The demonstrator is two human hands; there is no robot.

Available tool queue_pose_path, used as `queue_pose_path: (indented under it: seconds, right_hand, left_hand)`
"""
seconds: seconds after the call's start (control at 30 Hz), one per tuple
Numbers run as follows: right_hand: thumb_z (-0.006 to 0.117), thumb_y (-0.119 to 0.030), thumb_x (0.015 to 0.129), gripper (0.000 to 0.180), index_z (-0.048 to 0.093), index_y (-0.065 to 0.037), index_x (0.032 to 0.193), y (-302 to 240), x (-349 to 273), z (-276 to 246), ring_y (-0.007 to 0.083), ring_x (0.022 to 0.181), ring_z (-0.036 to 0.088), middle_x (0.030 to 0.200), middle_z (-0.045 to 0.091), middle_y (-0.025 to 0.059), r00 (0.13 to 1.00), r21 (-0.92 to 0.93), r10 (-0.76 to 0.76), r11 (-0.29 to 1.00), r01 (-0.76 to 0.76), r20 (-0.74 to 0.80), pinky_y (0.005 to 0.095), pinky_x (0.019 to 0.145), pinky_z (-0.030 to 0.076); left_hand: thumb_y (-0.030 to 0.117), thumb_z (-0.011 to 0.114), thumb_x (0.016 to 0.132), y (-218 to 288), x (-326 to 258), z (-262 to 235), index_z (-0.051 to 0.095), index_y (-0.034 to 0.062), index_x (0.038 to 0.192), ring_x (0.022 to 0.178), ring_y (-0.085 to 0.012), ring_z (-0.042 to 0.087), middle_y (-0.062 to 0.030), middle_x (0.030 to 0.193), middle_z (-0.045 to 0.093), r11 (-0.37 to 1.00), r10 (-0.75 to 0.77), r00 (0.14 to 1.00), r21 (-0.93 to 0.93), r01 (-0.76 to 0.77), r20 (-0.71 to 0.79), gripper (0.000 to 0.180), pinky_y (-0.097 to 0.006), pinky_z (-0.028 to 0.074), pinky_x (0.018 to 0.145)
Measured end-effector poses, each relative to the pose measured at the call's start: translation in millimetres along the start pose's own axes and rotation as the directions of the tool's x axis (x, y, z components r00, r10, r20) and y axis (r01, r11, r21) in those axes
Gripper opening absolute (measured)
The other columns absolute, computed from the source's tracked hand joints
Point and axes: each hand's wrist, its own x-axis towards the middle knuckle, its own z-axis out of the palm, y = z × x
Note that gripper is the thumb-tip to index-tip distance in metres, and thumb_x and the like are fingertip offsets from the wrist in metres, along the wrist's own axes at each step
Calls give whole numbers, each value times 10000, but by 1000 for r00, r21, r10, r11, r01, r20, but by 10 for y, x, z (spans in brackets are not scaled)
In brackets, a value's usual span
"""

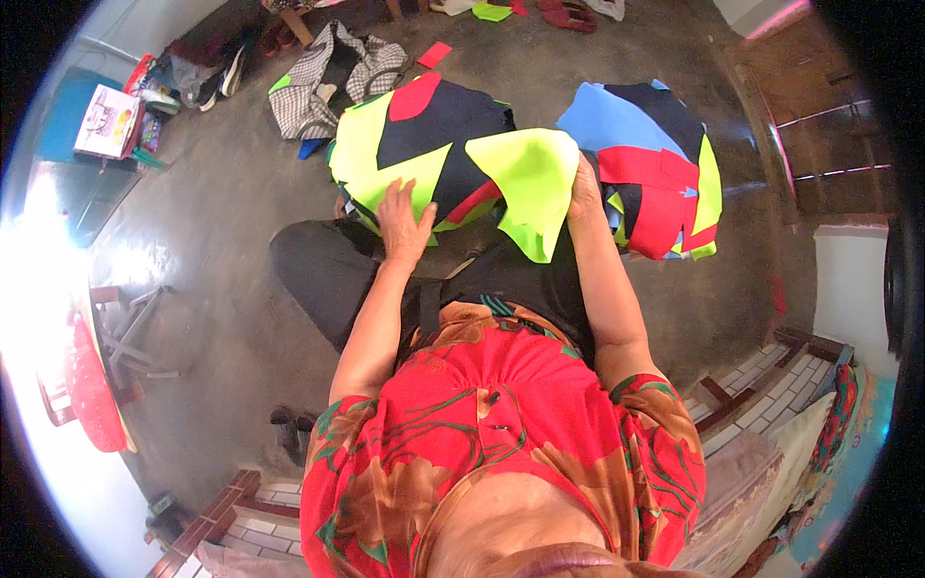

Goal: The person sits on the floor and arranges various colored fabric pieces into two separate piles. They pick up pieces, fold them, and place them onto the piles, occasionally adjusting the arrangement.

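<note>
While hands (403, 226) touch limp yellow-green cloth (536, 175), 2 bundles (458, 130) bulge.

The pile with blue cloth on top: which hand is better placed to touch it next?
Probably the right hand: it is beside the blue-topped pile, though holding a lime cloth; the left hand is at the other pile.

Left fabric pile (445, 130) beside right pile (655, 166)

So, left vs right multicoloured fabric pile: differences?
The left multicoloured fabric pile shows mostly neon yellow and navy; the right pile shows prominent light blue and red. The left hand touches the left pile; neither hand visibly grips the right pile. Both include red and neon yellow.
</note>
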Motion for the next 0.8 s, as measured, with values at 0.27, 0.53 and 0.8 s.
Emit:
queue_pose_path:
  seconds: [0.27,0.53,0.8]
  right_hand:
    - [537,-178,923,152,595,-79,1022,118,-41,134,165,807,656,932,666,64,997,-205,24,979,-10,66,316,703,556]
    - [567,-173,915,133,594,-90,1014,198,13,39,134,786,637,905,654,21,972,-244,33,969,25,231,278,706,527]
    - [546,-190,938,127,586,-80,988,257,83,8,126,743,625,849,635,13,986,-279,-19,958,66,166,268,659,519]
  left_hand:
    - [436,631,858,545,125,71,474,-18,1288,1166,-240,514,-159,1211,571,493,-133,838,-699,519,529,645,-332,378,993]
    - [355,683,843,869,327,184,578,41,1159,967,-157,587,-52,1051,626,64,-100,714,-711,700,693,458,-321,463,810]
    - [152,700,824,782,334,-57,629,21,1048,866,-127,611,-44,972,662,190,-328,825,-823,536,461,269,-286,483,792]
